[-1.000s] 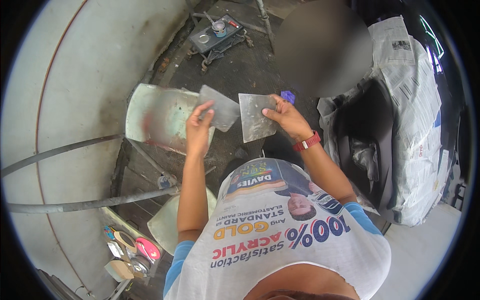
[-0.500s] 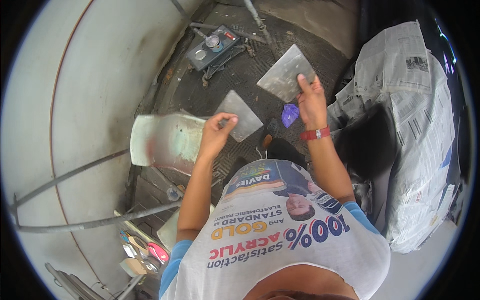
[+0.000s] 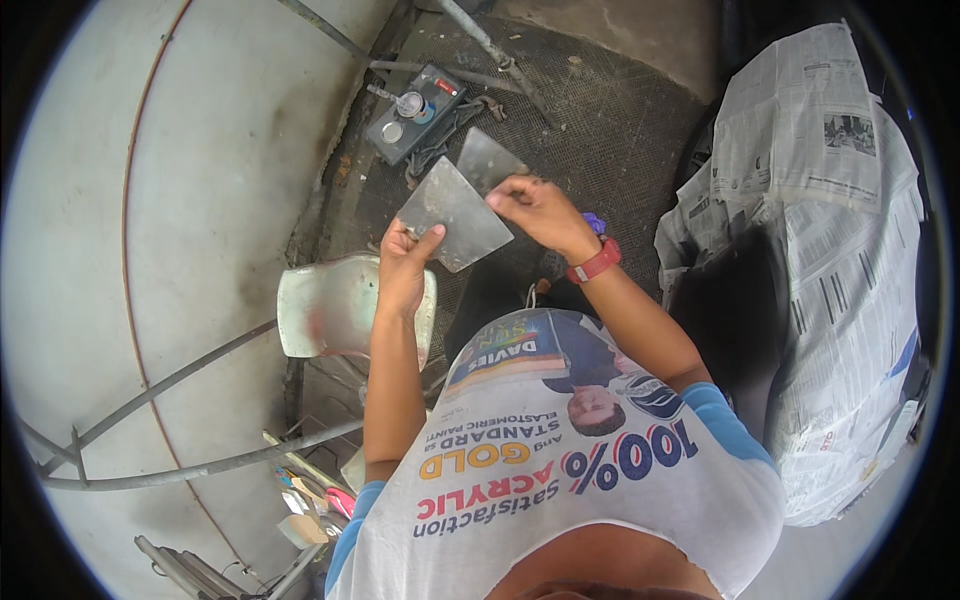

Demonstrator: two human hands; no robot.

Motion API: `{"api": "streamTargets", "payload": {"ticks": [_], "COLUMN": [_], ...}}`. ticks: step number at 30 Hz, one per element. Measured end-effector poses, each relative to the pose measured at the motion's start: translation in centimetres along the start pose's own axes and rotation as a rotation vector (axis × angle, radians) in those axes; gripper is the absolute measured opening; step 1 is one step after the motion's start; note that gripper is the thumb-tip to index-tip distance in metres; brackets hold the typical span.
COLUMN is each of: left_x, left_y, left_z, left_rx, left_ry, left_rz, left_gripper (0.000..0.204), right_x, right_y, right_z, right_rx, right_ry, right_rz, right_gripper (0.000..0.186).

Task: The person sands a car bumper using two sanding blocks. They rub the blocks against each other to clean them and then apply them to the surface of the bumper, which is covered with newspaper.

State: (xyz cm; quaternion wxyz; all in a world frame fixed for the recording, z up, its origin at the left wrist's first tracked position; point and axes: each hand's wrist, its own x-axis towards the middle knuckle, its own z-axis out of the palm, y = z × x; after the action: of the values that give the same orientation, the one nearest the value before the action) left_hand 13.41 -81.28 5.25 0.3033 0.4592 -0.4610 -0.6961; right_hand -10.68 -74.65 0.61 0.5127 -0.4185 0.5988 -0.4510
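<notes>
My left hand [image 3: 405, 262] grips a square, scuffed grey metal plate [image 3: 448, 205] by its lower-left part, thumb on top. Just to its right, my right hand [image 3: 535, 215], with a red watch on the wrist, pinches a second grey plate [image 3: 485, 153], which sits farther forward, partly hidden by the first plate and by my fingers. Below and left of my left hand stands a pale green, stained seat-like piece [image 3: 305, 310]. A crumpled purple item [image 3: 594, 222] shows on the floor behind my right wrist.
A dark low wheeled stand [image 3: 400, 145] holds an open can [image 3: 418, 112] and a lid [image 3: 393, 131]. Metal tubes [image 3: 500, 60] cross above it. Newspaper-covered bodywork [image 3: 830, 280] lines the right; a pale wall [image 3: 180, 200] and curved rails [image 3: 190, 478] line the left, with assorted supplies [image 3: 305, 530] below.
My right hand has swung left from its raised position, bringing its plate beside and partly behind the left one. My left hand has shifted left, its plate tilting. The view has shifted slightly.
</notes>
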Motion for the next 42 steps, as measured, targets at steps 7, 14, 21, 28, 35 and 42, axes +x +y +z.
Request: {"api": "streamTargets", "payload": {"ticks": [7, 14, 21, 28, 35, 42], "left_x": [3.5, 5.3, 9.6, 16.9, 20.5, 24.7], "left_y": [2.0, 1.6, 1.1, 0.2, -0.1, -4.8], "left_z": [-2.0, -3.5, -6.8, -15.4, -24.5, -25.7], "left_rx": [-0.337, -0.506, -0.465, -0.436, -0.655, -0.833], "left_ry": [0.241, 0.234, 0.269, 0.362, 0.243, 0.201], "left_rz": [0.237, 0.13, 0.047, 0.005, -0.26, -0.446], "left_gripper": [0.035, 0.046, 0.052, 0.051, 0.044, 0.042], "right_x": [1.7, 6.3, 11.4, 18.7, 30.7, 37.0], "right_y": [0.4, -0.2, -4.3, -3.9, 1.3, 6.8], "right_z": [-2.8, -2.5, 2.5, 10.5, 14.2, 24.3], "right_rx": [-0.017, 0.442, -0.099, -0.948, 0.53, 0.686], "right_ry": [-0.009, 0.01, -0.071, -0.348, 0.117, 0.01], "right_rz": [-0.207, -0.001, -0.117, -0.199, 0.38, 0.725], "right_gripper": [0.026, 0.053, 0.036, 0.041, 0.049, 0.038]}}
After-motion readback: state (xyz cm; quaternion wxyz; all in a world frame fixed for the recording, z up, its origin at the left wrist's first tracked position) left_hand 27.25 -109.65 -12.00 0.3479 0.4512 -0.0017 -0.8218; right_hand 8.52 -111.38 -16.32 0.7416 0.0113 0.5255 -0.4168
